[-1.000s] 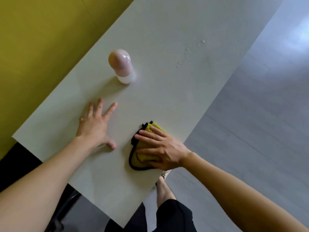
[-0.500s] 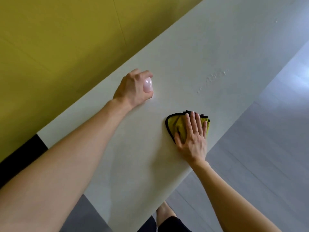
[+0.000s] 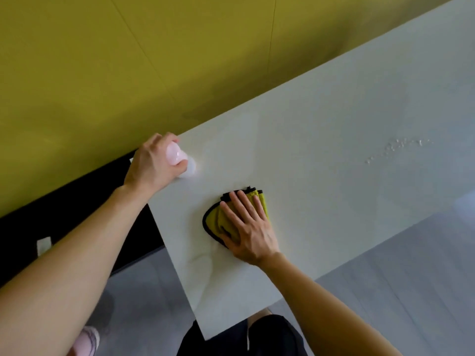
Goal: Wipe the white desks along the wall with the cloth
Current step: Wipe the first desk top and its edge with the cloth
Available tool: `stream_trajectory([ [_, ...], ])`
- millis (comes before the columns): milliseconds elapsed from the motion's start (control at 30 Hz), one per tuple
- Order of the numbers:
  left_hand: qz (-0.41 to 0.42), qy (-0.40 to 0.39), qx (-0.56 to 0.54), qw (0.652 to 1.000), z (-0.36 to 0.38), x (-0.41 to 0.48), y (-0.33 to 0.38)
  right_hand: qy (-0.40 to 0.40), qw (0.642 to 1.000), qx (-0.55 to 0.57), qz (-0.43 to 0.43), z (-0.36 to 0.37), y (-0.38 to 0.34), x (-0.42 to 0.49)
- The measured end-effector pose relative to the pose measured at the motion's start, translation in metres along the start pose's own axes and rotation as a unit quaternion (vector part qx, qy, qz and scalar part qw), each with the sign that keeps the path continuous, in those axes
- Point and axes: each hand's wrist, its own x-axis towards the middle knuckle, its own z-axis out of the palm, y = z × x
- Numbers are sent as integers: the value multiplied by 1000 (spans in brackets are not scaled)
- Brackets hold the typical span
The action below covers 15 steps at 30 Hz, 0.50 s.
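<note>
**Q:** Where is the cloth [image 3: 214, 223], and what is touching it?

**A:** It is a folded yellow-green cloth with black edging. It lies flat on the white surface [image 3: 334, 119], near that surface's left end. The right hand [image 3: 248, 228] lies palm-down on top of it. Its fingers [image 3: 243, 202] are straight and close together, and they point away from the person. The cloth's left side and far edge show beyond the hand.

**Q:** And the other hand?

**A:** The left hand [image 3: 150, 164] is at the surface's far-left corner, next to the wall [image 3: 128, 60]. Its fingers are curled around a small pink bottle [image 3: 176, 155] with a rounded top. The bottle's pale base is down at the surface. I cannot tell whether the base rests there or is just lifted. The bottle is near the cloth, but the two do not touch.

**Q:** Is anything else on the surface?

**A:** There is a scattered trail of clear droplets [image 3: 395, 149], well to the right of the cloth.

**Q:** What surrounds the surface?

**A:** The yellow-green wall runs along its far side, with a black strip at the bottom. A grey floor [image 3: 411, 278] lies on the near side. At the bottom edge are the person's dark trousers [image 3: 272, 335] and a pale pink shoe [image 3: 88, 339].
</note>
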Motion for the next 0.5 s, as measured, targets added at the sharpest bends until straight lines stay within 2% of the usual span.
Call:
stream_trajectory([
  [67, 9, -13, 1, 1000, 1, 0, -4, 11, 999, -8, -30, -17, 40, 15],
  [100, 12, -17, 2, 1000, 0, 0, -5, 35, 999, -25, -1, -28, 66, 29],
  [200, 15, -23, -6, 1000, -2, -6, 4, 95, 971, -71, 207, -65, 149, 76],
  [267, 44, -40, -7, 998, 0, -16, 17, 101, 952, -88, 275, -79, 178, 88],
  [300, 61, -47, -4, 997, 4, -22, 23, 106, 951, -89, 277, -77, 175, 86],
  [367, 82, -50, 1, 995, 10, -34, 35, 117, 963, -89, 226, -64, 135, 68],
  [400, 84, -48, 4, 995, 12, -37, 41, 105, 977, -76, 169, -55, 108, 54],
  [467, 82, -56, 39, 994, 15, -39, 51, 21, 999, -36, 9, -41, 65, 23],
  [500, 91, -59, 75, 991, 16, -39, 54, -25, 997, -34, -68, -42, 56, 12],
])
